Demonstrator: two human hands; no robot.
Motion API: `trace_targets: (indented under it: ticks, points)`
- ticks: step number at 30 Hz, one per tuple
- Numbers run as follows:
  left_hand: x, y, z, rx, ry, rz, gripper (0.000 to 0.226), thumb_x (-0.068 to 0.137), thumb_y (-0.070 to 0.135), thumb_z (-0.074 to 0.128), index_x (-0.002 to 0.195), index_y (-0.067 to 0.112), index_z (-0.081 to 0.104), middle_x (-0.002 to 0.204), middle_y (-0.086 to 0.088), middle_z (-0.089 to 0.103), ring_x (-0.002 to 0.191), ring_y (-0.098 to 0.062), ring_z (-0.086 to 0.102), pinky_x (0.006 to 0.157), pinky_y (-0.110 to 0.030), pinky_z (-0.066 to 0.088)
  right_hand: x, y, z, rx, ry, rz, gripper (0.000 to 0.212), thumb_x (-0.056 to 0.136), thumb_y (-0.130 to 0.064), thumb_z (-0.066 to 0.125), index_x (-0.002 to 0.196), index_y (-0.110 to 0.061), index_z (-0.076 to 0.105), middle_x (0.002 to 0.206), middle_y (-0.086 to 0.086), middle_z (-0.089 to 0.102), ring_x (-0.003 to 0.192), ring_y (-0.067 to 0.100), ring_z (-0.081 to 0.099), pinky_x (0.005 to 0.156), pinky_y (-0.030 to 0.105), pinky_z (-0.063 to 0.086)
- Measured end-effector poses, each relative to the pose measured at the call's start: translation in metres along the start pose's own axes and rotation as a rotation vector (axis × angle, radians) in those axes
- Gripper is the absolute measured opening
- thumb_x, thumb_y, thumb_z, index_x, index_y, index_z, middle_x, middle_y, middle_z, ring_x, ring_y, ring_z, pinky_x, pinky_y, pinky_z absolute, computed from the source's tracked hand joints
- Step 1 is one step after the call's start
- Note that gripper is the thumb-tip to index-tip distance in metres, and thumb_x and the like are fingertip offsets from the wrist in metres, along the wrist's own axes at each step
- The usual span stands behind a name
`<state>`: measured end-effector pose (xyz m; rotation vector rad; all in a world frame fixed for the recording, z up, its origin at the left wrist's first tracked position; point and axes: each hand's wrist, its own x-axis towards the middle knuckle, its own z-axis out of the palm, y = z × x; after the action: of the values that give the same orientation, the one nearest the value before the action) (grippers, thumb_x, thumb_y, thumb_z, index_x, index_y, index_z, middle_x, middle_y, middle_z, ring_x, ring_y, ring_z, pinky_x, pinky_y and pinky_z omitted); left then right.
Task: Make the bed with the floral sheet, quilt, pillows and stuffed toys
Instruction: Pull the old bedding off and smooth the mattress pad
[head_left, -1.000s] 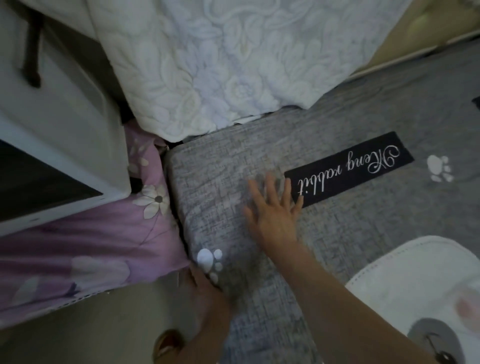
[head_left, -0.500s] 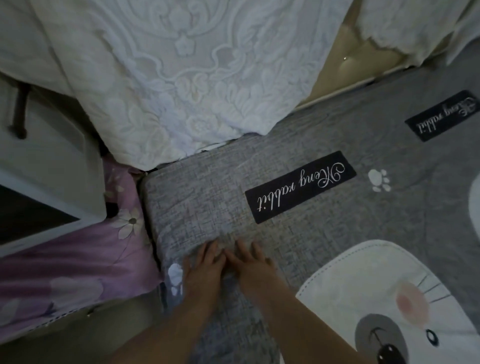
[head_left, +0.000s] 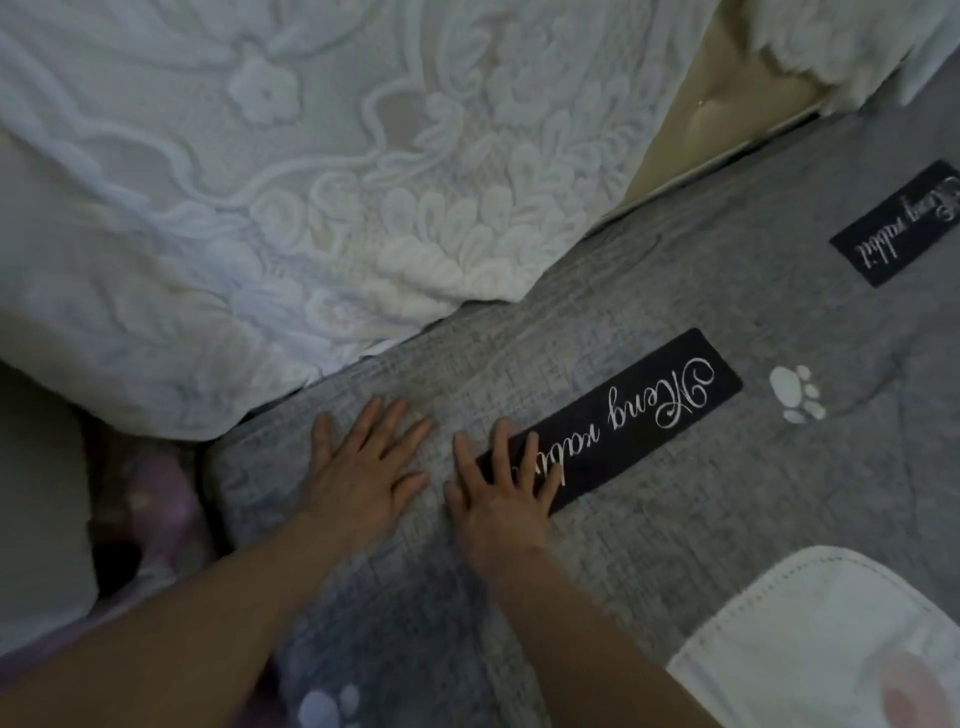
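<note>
- Fingers of the left hand lie straight and spread, flat on the grey rabbit-print cover, gripping nothing. The right hand, just beside it, lies the same way, fingertips over a black label.
- Step, I'd say: smoothing this cover at the bed's corner.
- Next move likely calls for a flat sweep outward from the fingers, without bunching the cloth.
- Left of the left fingers, the purple floral sheet shows below the cover's edge.
- Counted: 2 hands, 2 black labels, 2 white paw prints, 1 white face patch, 1 white embossed fabric beyond the fingertips; 0 pillows, 0 toys in view.
</note>
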<state>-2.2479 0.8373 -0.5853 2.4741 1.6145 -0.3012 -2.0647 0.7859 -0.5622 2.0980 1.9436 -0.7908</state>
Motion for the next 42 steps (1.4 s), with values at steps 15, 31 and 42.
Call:
trace_targets:
  ticks: [15,31,42]
  points:
    - [-0.015,0.045,-0.035,-0.014,-0.14,-0.097,0.066,0.098,0.051,0.026,0.154,0.034,-0.004,0.162,0.0,-0.017,0.146,-0.035,-0.019,0.11,-0.069,-0.006,-0.017,0.102,-0.04,0.128,0.096,-0.096,0.063,0.094,-0.064,0.038,0.151,-0.046,0.017,0.164,-0.002,0.001,0.15,0.033,-0.002,0.118,0.056,0.012]
    - [-0.225,0.204,0.012,0.234,-0.36,0.519,0.095,0.088,0.05,0.061,0.151,0.041,-0.01,0.157,-0.003,-0.03,0.144,-0.037,-0.025,0.11,-0.068,-0.007,-0.313,0.154,0.108,-0.128,-0.064,-0.201,0.09,0.081,-0.06,0.063,0.152,-0.045,0.011,0.161,0.0,-0.015,0.149,0.035,-0.007,0.114,0.059,0.019]
    - [-0.325,0.276,0.019,0.149,-0.375,0.383,0.054,0.089,0.018,0.054,0.14,0.032,0.043,0.151,-0.005,0.029,0.14,-0.033,0.025,0.112,-0.042,0.029,-0.41,0.139,0.138,-0.024,-0.054,-0.257,0.059,0.082,-0.035,0.04,0.14,-0.031,0.05,0.161,0.005,0.02,0.148,0.029,0.015,0.108,0.04,0.037]
